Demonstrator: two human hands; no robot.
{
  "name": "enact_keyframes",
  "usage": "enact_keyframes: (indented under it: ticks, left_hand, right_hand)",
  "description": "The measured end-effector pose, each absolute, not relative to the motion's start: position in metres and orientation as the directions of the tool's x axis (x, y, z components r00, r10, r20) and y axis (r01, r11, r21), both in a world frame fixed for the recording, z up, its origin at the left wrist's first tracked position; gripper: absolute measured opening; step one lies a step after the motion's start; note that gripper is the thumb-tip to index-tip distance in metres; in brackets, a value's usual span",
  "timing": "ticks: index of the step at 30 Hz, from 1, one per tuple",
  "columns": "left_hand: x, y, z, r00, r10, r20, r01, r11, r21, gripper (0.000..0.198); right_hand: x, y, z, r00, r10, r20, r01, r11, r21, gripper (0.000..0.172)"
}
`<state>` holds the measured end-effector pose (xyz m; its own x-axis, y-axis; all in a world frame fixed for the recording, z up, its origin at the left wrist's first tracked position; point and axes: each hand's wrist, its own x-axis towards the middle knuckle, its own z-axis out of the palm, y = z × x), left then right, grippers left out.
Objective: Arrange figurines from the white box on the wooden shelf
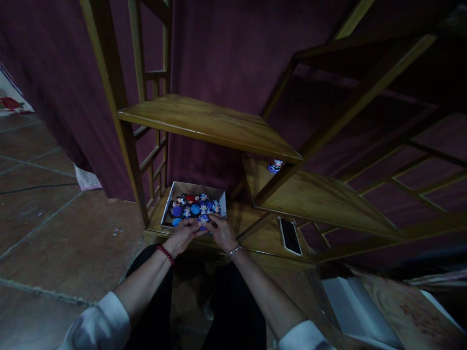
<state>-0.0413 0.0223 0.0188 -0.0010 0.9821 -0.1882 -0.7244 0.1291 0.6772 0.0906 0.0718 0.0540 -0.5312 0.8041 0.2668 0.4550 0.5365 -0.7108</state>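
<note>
Both my hands meet at the front edge of a shallow cardboard box (222, 200) on the bottom shelf. Between their fingertips is a small blue-and-white figurine (204, 218) with a purple-blue base. My left hand (186, 233), below a red bead bracelet, pinches it from the left. From the right, my right hand (221, 232), with a silver bracelet at the wrist, closes on the same figurine. Several more figurines (190, 199) lie in the box, some with round blue or purple bases turned up. The hands hide part of the box's front.
A wooden shelf board (204, 121) overhangs the box. Another figurine (276, 166) stands on the middle shelf (321, 197) to the right. A phone (290, 236) lies on the bottom shelf. Purple curtain (219, 58) hangs behind, and a grey-white folded sheet (359, 311) is at lower right.
</note>
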Motion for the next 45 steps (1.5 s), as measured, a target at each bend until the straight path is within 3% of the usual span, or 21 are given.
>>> enact_keyframes:
  ticks: [14, 23, 40, 45]
  left_hand:
    - [-0.022, 0.005, 0.042, 0.061, 0.958, -0.279, -0.674, 0.245, 0.697, 0.011]
    - [-0.004, -0.004, 0.083, 0.203, 0.964, -0.173, -0.619, 0.264, 0.739, 0.02]
    - [0.054, -0.01, 0.145, 0.234, 0.971, -0.056, -0.514, 0.172, 0.84, 0.035]
    - [0.067, -0.004, 0.151, 0.237, 0.971, -0.026, -0.459, 0.135, 0.878, 0.036]
  right_hand:
    - [0.116, 0.05, 0.056, -0.47, 0.846, 0.25, 0.473, 0.481, -0.738, 0.013]
    - [0.143, 0.044, 0.082, -0.436, 0.863, 0.255, 0.454, 0.455, -0.766, 0.017]
    - [0.203, 0.023, 0.149, -0.384, 0.885, 0.263, 0.448, 0.428, -0.785, 0.017]
    - [0.218, 0.022, 0.16, -0.402, 0.875, 0.27, 0.359, 0.422, -0.833, 0.023]
